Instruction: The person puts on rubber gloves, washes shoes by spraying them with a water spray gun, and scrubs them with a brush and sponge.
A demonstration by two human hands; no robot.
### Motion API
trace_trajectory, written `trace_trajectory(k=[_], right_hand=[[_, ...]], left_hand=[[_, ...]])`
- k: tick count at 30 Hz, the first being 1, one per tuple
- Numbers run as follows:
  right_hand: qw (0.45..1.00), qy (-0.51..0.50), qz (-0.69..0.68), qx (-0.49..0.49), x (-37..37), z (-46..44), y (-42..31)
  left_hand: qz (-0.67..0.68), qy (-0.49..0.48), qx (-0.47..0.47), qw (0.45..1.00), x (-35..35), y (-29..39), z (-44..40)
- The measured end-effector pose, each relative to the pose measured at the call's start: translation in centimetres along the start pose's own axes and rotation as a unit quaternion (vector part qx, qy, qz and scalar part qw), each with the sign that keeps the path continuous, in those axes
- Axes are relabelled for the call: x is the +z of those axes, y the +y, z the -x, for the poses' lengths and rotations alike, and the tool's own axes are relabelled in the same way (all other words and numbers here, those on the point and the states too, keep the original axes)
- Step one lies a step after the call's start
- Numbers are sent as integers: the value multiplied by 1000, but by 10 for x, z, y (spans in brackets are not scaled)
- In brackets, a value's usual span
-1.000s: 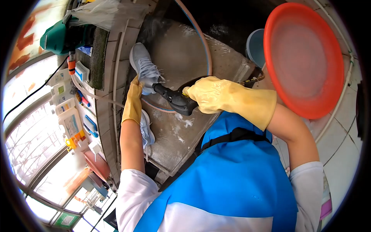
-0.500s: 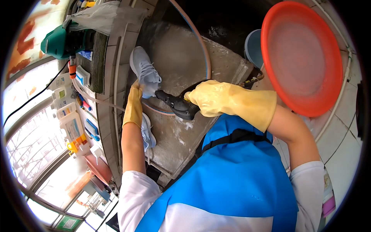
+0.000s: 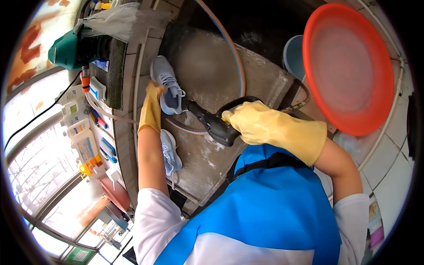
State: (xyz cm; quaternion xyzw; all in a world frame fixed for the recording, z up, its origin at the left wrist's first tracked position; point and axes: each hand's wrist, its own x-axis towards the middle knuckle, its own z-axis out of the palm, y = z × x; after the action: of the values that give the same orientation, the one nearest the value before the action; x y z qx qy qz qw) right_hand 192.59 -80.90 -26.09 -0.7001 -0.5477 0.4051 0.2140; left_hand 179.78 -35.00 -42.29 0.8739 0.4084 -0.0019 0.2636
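Note:
A grey-white running shoe point(image 3: 166, 76) lies on the wet stone slab point(image 3: 265, 75), its opening turned toward me. My left hand point(image 3: 151, 106), in a yellow rubber glove, grips the shoe's left side; its fingertips are partly hidden. My right hand point(image 3: 254, 119), gloved the same way, is wrapped round the handle of a black spray gun point(image 3: 212, 125). The nozzle points at the shoe's heel and opening from close by. A second running shoe point(image 3: 169, 152) rests on the slab below my left hand, beside the tiled ledge.
A hose point(image 3: 236, 46) curves across the slab. At right stands a large red basin point(image 3: 311, 75), with a grey-blue bucket point(image 3: 289, 55) beside it. Along the left ledge are a green pressure washer point(image 3: 64, 49), brushes point(image 3: 107, 149) and several bottles point(image 3: 86, 145).
The white spray over the shoe's opening has faded, showing its inside. My left hand has shifted forward along the shoe's side. My right hand and the spray gun have moved slightly right and nearer me.

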Motion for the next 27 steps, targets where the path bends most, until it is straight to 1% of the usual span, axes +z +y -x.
trace_trajectory(k=[2,3,5,7,9,10,11,12,13,14,15,17,18,19,21,23,24,25,27], right_hand=[[1000,14,-2,-5,4,7,3],[1000,26,-4,-8,7,9,2],[1000,23,-8,-3,4,14,-1],[1000,31,3,3,6,18,-2],[999,36,10,4,6,21,-3],[999,48,-1,1,6,22,-3],[998,61,-11,-5,6,21,-4],[999,40,-7,3,4,21,-4],[999,40,-4,3,3,19,-5],[1000,18,2,16,2,18,-5],[1000,-3,7,29,1,17,-5],[1000,14,12,25,2,16,0],[999,31,11,20,2,16,1],[999,4,12,36,-2,13,0],[998,-22,-18,58,-3,5,3],[998,-21,29,53,-7,1,2],[998,-11,50,43,-5,-2,4],[997,-1,70,35,-2,-5,7],[995,4,88,36,-3,-14,8]], left_hand=[[-48,90,1,995,5,12,-19],[-68,111,-2,992,9,19,-31],[-102,102,-24,989,15,43,-49],[-121,18,-51,991,18,78,-63],[-140,-71,-28,987,40,95,-89],[-121,-78,52,988,44,116,-85],[-118,-81,54,988,50,131,-83],[-185,-132,-14,974,55,145,-80],[-250,-179,-81,948,59,153,-81],[-311,-223,-147,912,58,161,-83],[-308,-220,-147,914,49,164,-79],[-326,-214,31,920,19,147,-68],[-276,-186,105,937,-3,133,-62],[-281,-138,115,943,-23,119,-57],[-230,-76,48,969,-82,138,-6],[-103,-60,96,988,-128,118,28],[36,-55,152,986,-134,87,38],[25,-54,136,989,-140,90,61],[-7,-5,176,984,-124,84,90]])
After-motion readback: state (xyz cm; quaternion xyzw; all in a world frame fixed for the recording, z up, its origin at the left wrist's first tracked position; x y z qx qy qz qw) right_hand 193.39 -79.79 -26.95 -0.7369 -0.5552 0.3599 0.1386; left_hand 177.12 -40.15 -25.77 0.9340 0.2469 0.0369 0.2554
